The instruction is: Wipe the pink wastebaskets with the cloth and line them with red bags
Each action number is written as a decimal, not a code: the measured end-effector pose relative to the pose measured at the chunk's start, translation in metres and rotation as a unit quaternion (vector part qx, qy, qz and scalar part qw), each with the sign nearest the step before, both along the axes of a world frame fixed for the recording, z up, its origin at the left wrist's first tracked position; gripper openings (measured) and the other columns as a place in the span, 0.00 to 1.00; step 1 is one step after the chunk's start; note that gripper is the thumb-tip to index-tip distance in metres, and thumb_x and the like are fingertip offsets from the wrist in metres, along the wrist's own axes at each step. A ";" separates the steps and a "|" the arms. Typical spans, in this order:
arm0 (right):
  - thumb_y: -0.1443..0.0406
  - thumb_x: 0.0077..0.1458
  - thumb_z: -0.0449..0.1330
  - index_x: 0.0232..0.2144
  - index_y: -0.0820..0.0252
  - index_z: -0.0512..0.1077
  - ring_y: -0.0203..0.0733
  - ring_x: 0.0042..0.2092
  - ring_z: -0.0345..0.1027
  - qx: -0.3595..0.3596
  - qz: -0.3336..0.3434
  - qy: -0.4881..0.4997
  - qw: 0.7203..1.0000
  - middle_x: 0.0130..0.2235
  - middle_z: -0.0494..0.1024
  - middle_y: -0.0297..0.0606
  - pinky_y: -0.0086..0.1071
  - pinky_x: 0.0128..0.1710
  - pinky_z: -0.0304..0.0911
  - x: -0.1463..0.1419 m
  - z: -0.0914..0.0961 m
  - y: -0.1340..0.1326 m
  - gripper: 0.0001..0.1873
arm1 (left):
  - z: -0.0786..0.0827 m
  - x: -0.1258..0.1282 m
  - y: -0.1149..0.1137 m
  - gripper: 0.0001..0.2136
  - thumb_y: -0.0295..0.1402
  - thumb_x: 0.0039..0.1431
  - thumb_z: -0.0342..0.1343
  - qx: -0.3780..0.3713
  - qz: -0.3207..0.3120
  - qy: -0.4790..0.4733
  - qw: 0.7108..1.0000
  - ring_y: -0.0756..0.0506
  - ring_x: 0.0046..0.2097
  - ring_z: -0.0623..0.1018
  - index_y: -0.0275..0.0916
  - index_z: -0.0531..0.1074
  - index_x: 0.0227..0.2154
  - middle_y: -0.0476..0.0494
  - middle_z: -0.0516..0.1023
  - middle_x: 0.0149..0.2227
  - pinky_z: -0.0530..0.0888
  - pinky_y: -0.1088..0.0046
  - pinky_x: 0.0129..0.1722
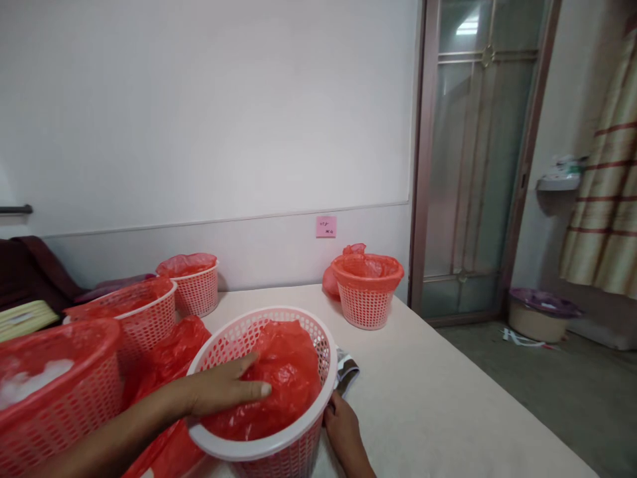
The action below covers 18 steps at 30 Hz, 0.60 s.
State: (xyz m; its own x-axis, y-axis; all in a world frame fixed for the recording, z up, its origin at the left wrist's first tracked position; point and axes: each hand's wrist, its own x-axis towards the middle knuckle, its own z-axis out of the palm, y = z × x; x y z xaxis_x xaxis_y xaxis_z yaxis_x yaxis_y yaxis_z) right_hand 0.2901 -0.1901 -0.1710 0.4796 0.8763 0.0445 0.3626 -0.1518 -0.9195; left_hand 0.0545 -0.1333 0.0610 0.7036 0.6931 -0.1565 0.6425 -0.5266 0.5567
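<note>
A pink perforated basket (303, 438) with a white rim stands on the beige table (428, 398) right in front of me. A crumpled red plastic bag (286, 368) lies inside it. My left hand (226, 388) reaches into the basket and presses flat on the bag, fingers together. My right hand (343, 428) rests against the basket's outer right side near the rim, steadying it.
Three more red-lined baskets stand at left (54, 392), (144, 315), (196, 282), another at the far right (367, 289). A loose red bag (174, 348) lies between them. A glass door (478, 159), a striped curtain (604, 192) and a floor basin (540, 315) are to the right.
</note>
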 end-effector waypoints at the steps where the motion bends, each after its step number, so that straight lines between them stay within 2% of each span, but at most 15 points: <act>1: 0.67 0.53 0.48 0.43 0.62 0.75 0.47 0.47 0.74 -0.001 0.000 -0.002 1.000 0.43 0.81 0.45 0.32 0.44 0.62 0.000 0.001 0.000 0.20 | 0.003 0.000 -0.006 0.43 0.49 0.49 0.60 -0.009 -0.002 0.035 0.999 0.32 0.64 0.64 0.33 0.56 0.65 0.32 0.60 0.66 0.61 0.58 0.63; 3: 0.66 0.54 0.49 0.44 0.62 0.75 0.47 0.47 0.74 -0.002 0.001 -0.005 1.000 0.44 0.81 0.46 0.32 0.44 0.62 0.000 0.002 0.000 0.20 | 0.003 0.005 -0.015 0.52 0.48 0.43 0.64 0.007 0.001 0.088 0.996 0.31 0.64 0.65 0.32 0.47 0.68 0.28 0.59 0.66 0.62 0.57 0.62; 4: 0.66 0.54 0.49 0.45 0.62 0.75 0.48 0.47 0.74 -0.002 0.002 -0.006 1.000 0.44 0.81 0.46 0.32 0.44 0.62 0.000 0.002 -0.001 0.20 | 0.000 0.008 -0.017 0.52 0.46 0.42 0.65 0.034 0.011 0.098 0.995 0.29 0.61 0.68 0.33 0.46 0.68 0.27 0.64 0.63 0.65 0.55 0.59; 6: 0.66 0.54 0.49 0.46 0.62 0.75 0.48 0.48 0.73 -0.001 0.003 -0.007 1.000 0.44 0.81 0.46 0.32 0.45 0.62 -0.001 0.003 -0.001 0.21 | -0.009 0.015 -0.016 0.48 0.39 0.41 0.63 0.081 0.030 0.112 0.990 0.27 0.53 0.75 0.33 0.50 0.67 0.24 0.74 0.55 0.70 0.52 0.52; 8: 0.66 0.54 0.49 0.45 0.63 0.75 0.47 0.47 0.74 -0.003 0.003 -0.008 1.000 0.44 0.81 0.46 0.32 0.44 0.62 -0.001 0.003 -0.002 0.21 | -0.020 0.020 -0.008 0.42 0.33 0.39 0.60 0.091 0.051 0.082 0.991 0.27 0.48 0.78 0.33 0.60 0.62 0.26 0.79 0.48 0.71 0.52 0.47; 9: 0.67 0.54 0.48 0.45 0.63 0.75 0.47 0.47 0.74 -0.004 0.003 -0.008 1.000 0.44 0.81 0.46 0.32 0.44 0.62 -0.001 0.002 -0.002 0.21 | -0.024 0.021 -0.002 0.36 0.31 0.38 0.58 0.084 0.064 0.051 0.993 0.27 0.46 0.78 0.34 0.67 0.57 0.28 0.80 0.45 0.71 0.53 0.45; 11: 0.67 0.54 0.48 0.43 0.62 0.75 0.46 0.45 0.75 -0.005 0.003 -0.006 1.000 0.42 0.81 0.45 0.31 0.42 0.63 -0.001 0.001 -0.002 0.20 | -0.029 0.023 0.012 0.22 0.29 0.35 0.57 0.056 0.095 -0.012 0.994 0.29 0.41 0.79 0.36 0.77 0.39 0.33 0.82 0.38 0.71 0.56 0.42; 13: 0.67 0.53 0.48 0.43 0.62 0.75 0.46 0.44 0.75 -0.006 0.004 -0.005 1.000 0.42 0.81 0.45 0.31 0.42 0.63 -0.001 0.000 -0.001 0.19 | -0.029 0.024 0.024 0.07 0.29 0.36 0.55 0.025 0.118 -0.060 0.991 0.32 0.35 0.79 0.39 0.74 0.23 0.39 0.81 0.29 0.71 0.59 0.36; 15: 0.67 0.54 0.49 0.43 0.61 0.75 0.46 0.43 0.75 -0.010 0.005 -0.003 1.000 0.41 0.81 0.44 0.30 0.41 0.63 0.000 0.000 0.000 0.19 | -0.025 0.027 0.033 0.02 0.29 0.37 0.53 -0.017 0.138 -0.111 0.984 0.36 0.31 0.79 0.40 0.70 0.18 0.43 0.79 0.23 0.71 0.63 0.32; 18: 0.67 0.54 0.49 0.41 0.61 0.75 0.45 0.43 0.75 -0.014 0.006 -0.005 1.000 0.41 0.81 0.44 0.30 0.41 0.62 0.002 0.001 0.001 0.18 | -0.016 0.033 0.040 0.06 0.28 0.40 0.50 -0.100 0.184 -0.225 0.952 0.40 0.27 0.79 0.41 0.72 0.22 0.47 0.78 0.22 0.73 0.67 0.29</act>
